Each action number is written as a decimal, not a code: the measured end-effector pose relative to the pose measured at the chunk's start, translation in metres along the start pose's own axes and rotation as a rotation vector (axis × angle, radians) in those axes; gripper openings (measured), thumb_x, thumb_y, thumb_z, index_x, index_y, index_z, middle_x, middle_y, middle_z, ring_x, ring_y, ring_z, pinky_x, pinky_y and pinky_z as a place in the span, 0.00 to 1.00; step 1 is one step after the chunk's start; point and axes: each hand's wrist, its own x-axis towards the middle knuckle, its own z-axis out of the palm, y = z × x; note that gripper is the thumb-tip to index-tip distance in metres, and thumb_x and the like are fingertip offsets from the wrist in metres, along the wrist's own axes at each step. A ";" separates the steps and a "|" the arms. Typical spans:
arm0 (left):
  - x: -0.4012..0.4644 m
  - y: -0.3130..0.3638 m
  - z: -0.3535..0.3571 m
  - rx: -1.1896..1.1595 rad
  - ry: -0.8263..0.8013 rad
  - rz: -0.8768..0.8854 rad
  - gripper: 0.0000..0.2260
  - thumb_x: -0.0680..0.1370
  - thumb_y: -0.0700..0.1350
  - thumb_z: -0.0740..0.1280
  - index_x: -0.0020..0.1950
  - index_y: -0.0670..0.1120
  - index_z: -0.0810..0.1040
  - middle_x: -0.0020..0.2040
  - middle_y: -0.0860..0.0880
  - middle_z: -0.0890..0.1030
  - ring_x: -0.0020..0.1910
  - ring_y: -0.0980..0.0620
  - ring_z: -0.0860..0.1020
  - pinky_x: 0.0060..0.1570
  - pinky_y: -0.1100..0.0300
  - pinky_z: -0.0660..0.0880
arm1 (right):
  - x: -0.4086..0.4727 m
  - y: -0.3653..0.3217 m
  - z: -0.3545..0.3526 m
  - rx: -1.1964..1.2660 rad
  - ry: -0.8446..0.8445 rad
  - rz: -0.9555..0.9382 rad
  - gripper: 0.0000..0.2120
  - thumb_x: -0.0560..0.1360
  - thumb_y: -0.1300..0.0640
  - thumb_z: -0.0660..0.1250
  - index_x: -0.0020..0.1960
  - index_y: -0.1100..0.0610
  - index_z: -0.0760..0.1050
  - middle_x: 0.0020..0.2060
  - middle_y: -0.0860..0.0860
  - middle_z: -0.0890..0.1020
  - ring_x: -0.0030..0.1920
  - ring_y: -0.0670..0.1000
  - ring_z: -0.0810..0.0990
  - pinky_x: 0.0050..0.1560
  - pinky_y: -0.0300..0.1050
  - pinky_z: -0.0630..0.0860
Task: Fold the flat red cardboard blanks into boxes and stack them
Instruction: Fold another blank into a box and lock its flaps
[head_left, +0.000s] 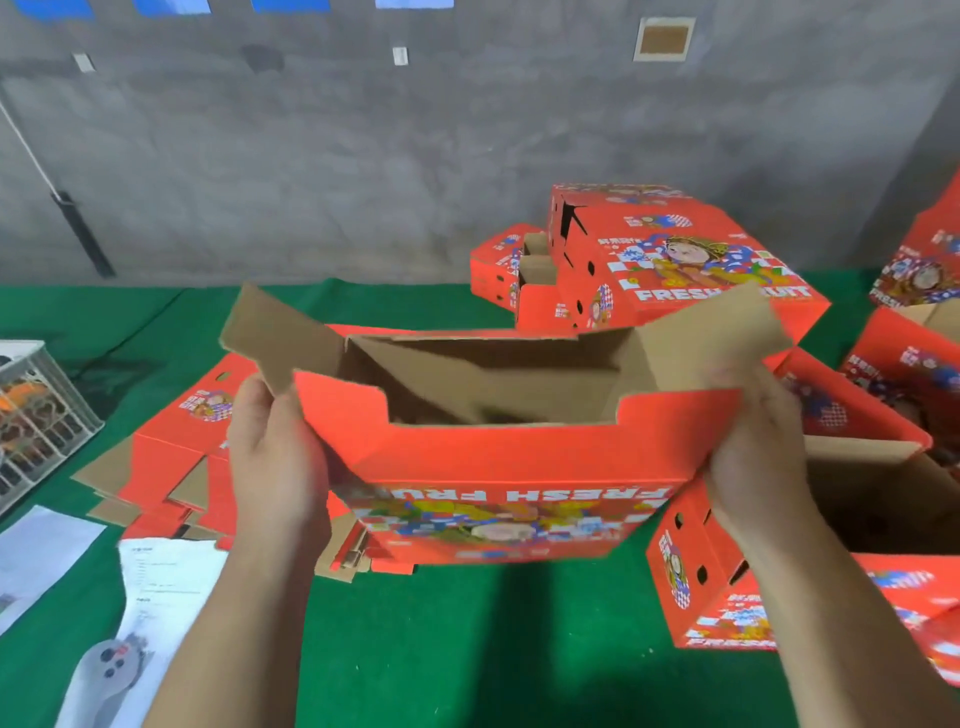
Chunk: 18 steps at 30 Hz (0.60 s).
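Toward the left edge of the counter (467, 639) sit a white wire crate (41, 410) and some loose papers (156, 587), with a pile of flat blanks (171, 467) lying just beside them under the work. The papers are near enough that a sliding box bottom could drag or crease them.

The left hand (275, 462) grips the left end of the half-formed box (498, 478), fingers curled round the corner where the brown left flap (270, 332) stands up and outward. The box stands open-topped at the middle of the counter, near the front edge, with its printed side facing the person upside down. The far wall looks bowed and an inner panel leans across the cavity. As I judge it, if the ends are pressed in before that panel lies flat, it may jam or buckle.

The right hand (753, 452) pinches the right end at the base of the right flap (717, 338), thumb on the red face. Uneven pressure between the two hands could skew the box or tear the flap at its crease.

Just right of it an open box (779, 571) stands touching or nearly so; a swinging flap could catch on it. Toward the far edge, the finished boxes (649, 260) are stacked unevenly, and adding another there may tip them.
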 end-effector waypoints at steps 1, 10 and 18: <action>-0.003 -0.009 0.004 0.037 -0.005 -0.017 0.09 0.78 0.42 0.62 0.40 0.53 0.77 0.30 0.56 0.76 0.26 0.58 0.72 0.25 0.66 0.68 | 0.000 0.007 -0.004 -0.094 0.004 0.058 0.10 0.74 0.54 0.63 0.36 0.50 0.80 0.29 0.42 0.77 0.32 0.42 0.73 0.33 0.37 0.70; -0.041 -0.068 0.045 0.076 -0.058 -0.162 0.09 0.84 0.45 0.61 0.44 0.52 0.75 0.24 0.51 0.70 0.19 0.48 0.69 0.23 0.50 0.74 | -0.016 0.044 -0.042 -0.374 0.245 0.298 0.17 0.77 0.34 0.60 0.52 0.44 0.79 0.46 0.49 0.85 0.46 0.52 0.84 0.49 0.53 0.79; -0.044 -0.122 0.026 0.411 0.008 -0.060 0.11 0.85 0.44 0.61 0.66 0.49 0.76 0.57 0.45 0.82 0.59 0.41 0.79 0.62 0.41 0.74 | -0.026 0.068 -0.039 -0.416 0.169 0.327 0.41 0.79 0.66 0.63 0.80 0.42 0.44 0.54 0.45 0.78 0.45 0.31 0.81 0.45 0.32 0.77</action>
